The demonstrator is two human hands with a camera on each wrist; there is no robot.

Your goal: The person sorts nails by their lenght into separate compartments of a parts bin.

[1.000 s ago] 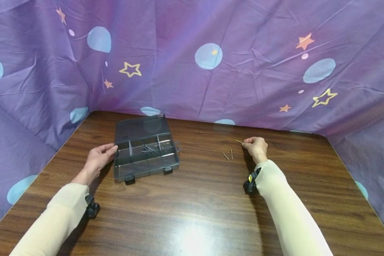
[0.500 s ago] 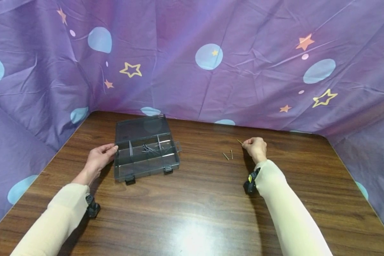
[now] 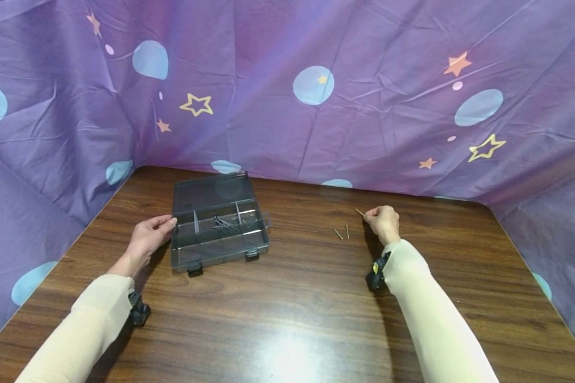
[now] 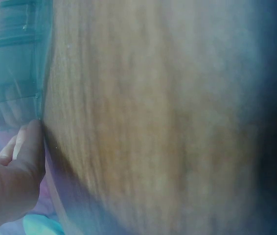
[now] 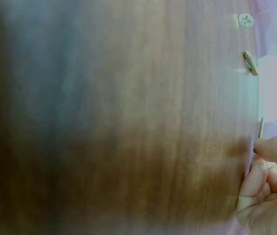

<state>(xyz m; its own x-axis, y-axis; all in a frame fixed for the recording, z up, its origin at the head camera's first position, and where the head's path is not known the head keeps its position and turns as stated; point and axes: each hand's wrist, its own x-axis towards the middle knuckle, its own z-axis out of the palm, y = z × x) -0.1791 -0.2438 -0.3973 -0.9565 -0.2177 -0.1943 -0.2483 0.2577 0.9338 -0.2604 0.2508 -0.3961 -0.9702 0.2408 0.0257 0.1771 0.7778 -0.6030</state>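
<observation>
My left hand (image 3: 148, 238) holds the left end of a clear dark plastic organizer box (image 3: 222, 258), whose lid lies back. In the left wrist view, fingertips meet the box's end (image 4: 18, 73) beside the tabletop. Several loose screws (image 3: 225, 222) lie in its middle compartment. To the right, my right hand (image 3: 384, 222) pinches one brass-coloured screw (image 3: 359, 211) between thumb and fingers, its tip pointing away. Two more screws sit left of that hand: a tilted one (image 3: 338, 234) and a straighter one (image 3: 347, 231). The right wrist view shows a cross-slotted screw head (image 5: 246, 20).
A brown wood-grain table (image 3: 268, 308) carries everything. Behind and on both sides hangs a purple curtain (image 3: 268, 133) with stars and dots. Two latches (image 3: 195, 269) stick out from the box's front, and a clear tab (image 3: 267, 219) from its right side.
The screw in my right hand has turned slightly, its free end now angled more away from me. My left hand and the box stay in place.
</observation>
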